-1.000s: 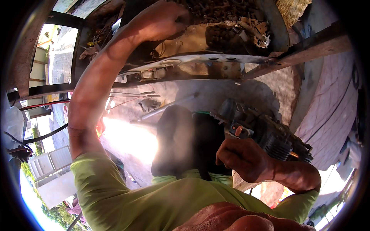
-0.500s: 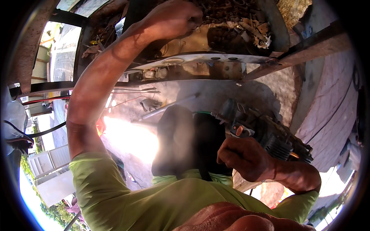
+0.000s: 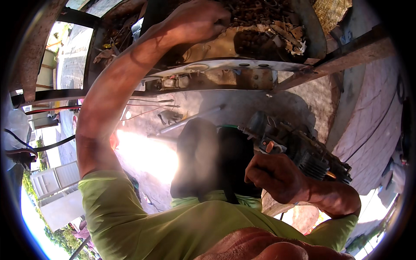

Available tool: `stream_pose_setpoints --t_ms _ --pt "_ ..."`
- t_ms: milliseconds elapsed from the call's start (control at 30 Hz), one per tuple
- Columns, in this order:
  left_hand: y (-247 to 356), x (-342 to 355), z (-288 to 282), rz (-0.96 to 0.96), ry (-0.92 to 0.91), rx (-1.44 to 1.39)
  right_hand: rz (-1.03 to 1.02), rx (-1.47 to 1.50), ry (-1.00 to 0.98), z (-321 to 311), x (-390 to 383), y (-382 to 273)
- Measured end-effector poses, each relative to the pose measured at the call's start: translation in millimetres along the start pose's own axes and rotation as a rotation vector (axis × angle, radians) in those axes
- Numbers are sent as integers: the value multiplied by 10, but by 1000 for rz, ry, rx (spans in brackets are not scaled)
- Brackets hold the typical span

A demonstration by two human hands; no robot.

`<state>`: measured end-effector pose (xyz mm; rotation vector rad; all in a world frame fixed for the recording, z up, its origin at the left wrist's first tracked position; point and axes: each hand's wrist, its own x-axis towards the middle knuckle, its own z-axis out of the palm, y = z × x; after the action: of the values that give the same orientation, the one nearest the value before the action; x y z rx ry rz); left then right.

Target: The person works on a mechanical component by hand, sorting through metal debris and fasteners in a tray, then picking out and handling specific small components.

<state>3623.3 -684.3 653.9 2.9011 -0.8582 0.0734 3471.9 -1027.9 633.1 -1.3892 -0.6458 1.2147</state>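
My left hand (image 3: 200, 21) reaches to the far side, over a metal tray (image 3: 318, 32) heaped with rusty bolts and small scrap parts (image 3: 268, 21). Its fingers are curled together above a bare tan patch in the tray, and whatever they may pinch is hidden. My right hand (image 3: 277, 178) is held near me as a fist, beside my dark-clad knee. What it may hold does not show. Just beyond it lies a greasy engine (image 3: 299, 145) with cooling fins, on the ground to the right.
A rusty metal frame bar (image 3: 346, 56) runs across the right, joined to a pale perforated rail (image 3: 225, 65) in front of the tray. On the ground lie a grey rod (image 3: 190, 120) and a crumpled grey piece (image 3: 169, 117). Dark cables (image 3: 54, 147) hang at left.
My left hand has shifted very slightly to the right over the tray, its fingers still curled. The right fist and the engine stay practically where they were.
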Motion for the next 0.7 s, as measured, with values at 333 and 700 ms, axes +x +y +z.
stream_pose_setpoints --t_ms 333,700 --pt "72 61 -56 -170 -85 61 31 11 11 15 -6 27" --pt "1149 -374 -336 288 202 -710 303 560 146 -9 46 27"
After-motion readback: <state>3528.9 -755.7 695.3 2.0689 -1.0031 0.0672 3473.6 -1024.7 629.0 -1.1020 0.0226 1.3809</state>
